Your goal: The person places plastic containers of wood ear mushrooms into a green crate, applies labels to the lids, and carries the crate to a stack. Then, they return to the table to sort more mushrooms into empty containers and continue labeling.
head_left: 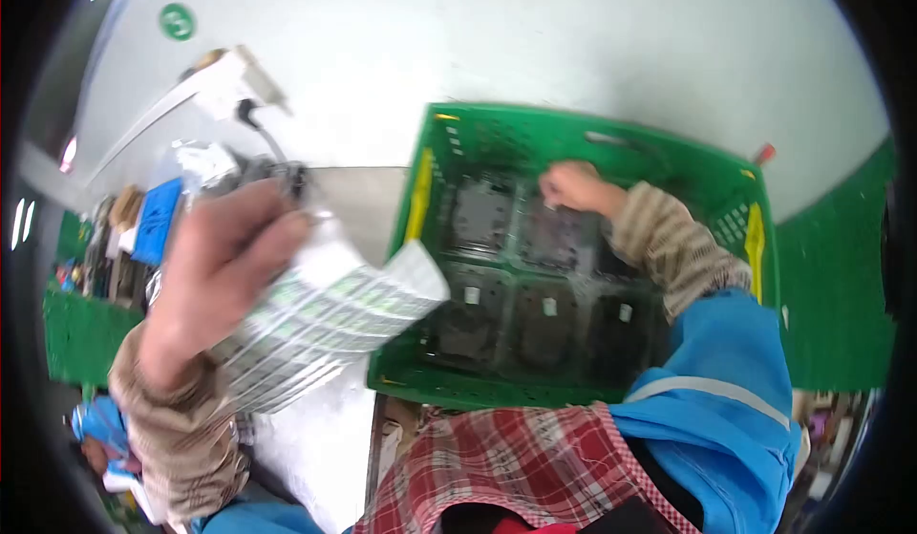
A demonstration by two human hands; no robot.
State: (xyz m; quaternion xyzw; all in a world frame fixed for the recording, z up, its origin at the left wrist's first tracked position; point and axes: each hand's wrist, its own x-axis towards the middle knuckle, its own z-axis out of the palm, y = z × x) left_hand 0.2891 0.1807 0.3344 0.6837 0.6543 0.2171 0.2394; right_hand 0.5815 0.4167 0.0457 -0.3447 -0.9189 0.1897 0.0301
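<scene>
My left hand [215,267] is raised on the left, thumb and fingers closed on the top edge of a sheet of labels [330,319]. The sheet is white with rows of green and dark print, and it curls at its right corner. My right hand [573,186] reaches into a green plastic crate [497,395], its fingers pinched together above a clear-lidded plastic box [554,238] in the far row. Whatever those fingers hold is too blurred to name. Each near-row box carries a small white label [549,307]; the far-left box [480,214] shows none.
Yellow handles [420,195] mark the crate's sides, and a pale wall [573,37] rises behind it. A white power strip [234,83] with a black plug is at the upper left. A blue box [158,221] stands among clutter. Another person in blue [100,429] appears lower left.
</scene>
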